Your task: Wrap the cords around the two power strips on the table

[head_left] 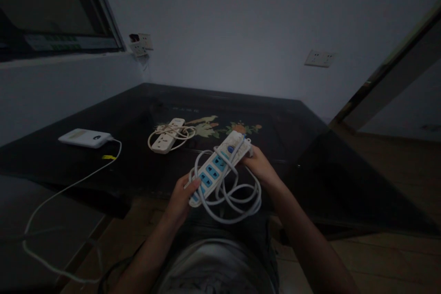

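I hold a white power strip with blue sockets over my lap, its near end in my left hand and its far end in my right hand. Both hands are closed on it. Its white cable is looped around the strip and hangs down in several coils between my hands. A second, cream power strip with its cable wound around it lies on the dark table beyond my hands.
A white power bank lies at the table's left, with a white cable trailing off toward me. Wall sockets sit on the back wall, another wall socket in the corner. Wooden floor shows at right.
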`<state>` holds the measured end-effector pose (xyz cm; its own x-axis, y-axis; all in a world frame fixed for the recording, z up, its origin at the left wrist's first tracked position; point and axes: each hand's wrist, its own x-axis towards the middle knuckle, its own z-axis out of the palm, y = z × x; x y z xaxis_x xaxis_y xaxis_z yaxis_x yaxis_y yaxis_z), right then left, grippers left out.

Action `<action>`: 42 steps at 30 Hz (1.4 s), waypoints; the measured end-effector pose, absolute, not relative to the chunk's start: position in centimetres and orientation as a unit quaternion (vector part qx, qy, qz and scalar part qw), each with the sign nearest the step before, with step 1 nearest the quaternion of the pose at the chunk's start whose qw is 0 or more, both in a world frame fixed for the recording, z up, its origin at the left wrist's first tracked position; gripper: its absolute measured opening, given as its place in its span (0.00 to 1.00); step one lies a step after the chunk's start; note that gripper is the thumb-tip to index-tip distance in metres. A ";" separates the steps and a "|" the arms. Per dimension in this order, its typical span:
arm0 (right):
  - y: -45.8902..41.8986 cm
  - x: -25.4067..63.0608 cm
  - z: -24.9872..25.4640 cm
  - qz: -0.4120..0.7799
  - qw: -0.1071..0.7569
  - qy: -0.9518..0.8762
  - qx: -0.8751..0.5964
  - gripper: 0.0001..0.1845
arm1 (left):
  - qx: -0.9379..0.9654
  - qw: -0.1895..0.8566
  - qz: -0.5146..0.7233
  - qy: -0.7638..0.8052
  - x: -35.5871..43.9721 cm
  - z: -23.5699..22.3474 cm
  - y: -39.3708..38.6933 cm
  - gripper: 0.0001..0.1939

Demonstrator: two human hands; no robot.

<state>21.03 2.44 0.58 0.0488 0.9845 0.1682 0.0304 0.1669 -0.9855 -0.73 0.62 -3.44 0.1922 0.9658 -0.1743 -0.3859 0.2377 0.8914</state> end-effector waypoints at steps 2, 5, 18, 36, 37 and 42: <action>2.3 22.2 1.1 0.376 0.554 -0.551 -0.498 0.11 | 0.362 0.666 0.512 0.403 -0.7 -3.6 1.0 0.24; 1.7 23.9 1.8 0.348 0.550 -0.538 -0.535 0.14 | 0.365 0.655 0.521 0.408 -0.9 -3.8 1.5 0.23; -3.0 26.4 0.0 0.389 0.604 -0.520 -0.462 0.11 | 0.220 0.661 0.627 0.349 -0.9 -3.1 2.9 0.13; -9.4 24.1 3.7 0.243 0.510 -0.603 -0.563 0.19 | 0.525 0.543 0.489 0.437 -1.1 -4.1 2.6 0.21; -9.7 23.6 4.1 0.255 0.473 -0.633 -0.557 0.23 | 0.539 0.527 0.488 0.439 -1.0 -3.9 2.6 0.21; -8.4 20.8 5.8 0.239 0.386 -0.711 -0.538 0.28 | 0.594 0.467 0.477 0.450 -0.5 -3.0 2.3 0.19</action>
